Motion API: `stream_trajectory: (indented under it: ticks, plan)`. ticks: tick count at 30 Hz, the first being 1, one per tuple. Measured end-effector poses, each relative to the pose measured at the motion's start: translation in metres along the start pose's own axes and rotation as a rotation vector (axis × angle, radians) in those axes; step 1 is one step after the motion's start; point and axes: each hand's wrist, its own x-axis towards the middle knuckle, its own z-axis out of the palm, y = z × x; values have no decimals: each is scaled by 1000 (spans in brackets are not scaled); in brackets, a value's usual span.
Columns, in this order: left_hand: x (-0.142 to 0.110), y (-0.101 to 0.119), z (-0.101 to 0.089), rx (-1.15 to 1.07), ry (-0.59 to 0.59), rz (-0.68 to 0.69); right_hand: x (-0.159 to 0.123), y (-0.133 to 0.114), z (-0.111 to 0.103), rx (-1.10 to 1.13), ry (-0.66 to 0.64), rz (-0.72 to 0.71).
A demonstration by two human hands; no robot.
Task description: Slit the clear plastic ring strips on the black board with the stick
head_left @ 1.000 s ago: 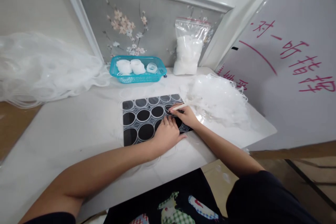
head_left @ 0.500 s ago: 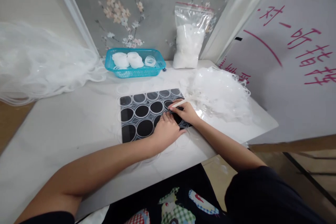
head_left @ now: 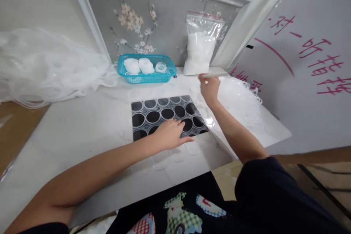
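A dark sheet [head_left: 153,116] printed with rows of black ovals in pale rings lies on the white table. My left hand [head_left: 170,133] rests on its near side, palm down, fingers stretched out and thumb pointing right. Raised beyond the sheet's far right corner, my right hand [head_left: 210,89] pinches a thin pale stick [head_left: 215,75], which points right. Beneath and beside that hand spreads a heap of thin translucent white rings [head_left: 238,104]. Some faint loose rings [head_left: 160,162] lie on the table in front of my left hand.
At the back stands a blue plastic basket [head_left: 148,78] with bundles of white rings inside. A filled zip bag [head_left: 199,53] leans against the floral panel. A large pile of clear rings [head_left: 52,67] is at the left. The whiteboard [head_left: 307,117] rises on the right.
My right hand has lifted off the sheet and moved up and right, still pinching the stick. My left hand stays on the sheet. The view has shifted slightly.
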Motion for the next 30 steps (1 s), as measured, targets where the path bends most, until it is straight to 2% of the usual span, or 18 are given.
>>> stream_trajectory:
  ticks: [2,4,7,9,15,22,26,30]
  plan:
    - [-17,-10,6,-2,64,13,-18,-17,2,125,-178,-124]
    - [-32,-18,15,38,99,-12,-54,-38,4,264,-342,-178]
    - [-47,-24,28,86,144,-29,-102,-59,5,441,-530,-109]
    - [-49,-24,33,108,169,-17,-115,-64,5,532,-597,-38]
    - [-46,-22,37,174,176,-2,-113,-55,6,598,-662,26]
    - [-47,-22,37,186,144,-3,-116,-53,9,530,-666,-42]
    - [-49,-20,37,110,170,-55,-121,-57,4,422,-634,-135]
    - [-49,-18,34,31,134,-81,-135,-62,0,204,-598,-364]
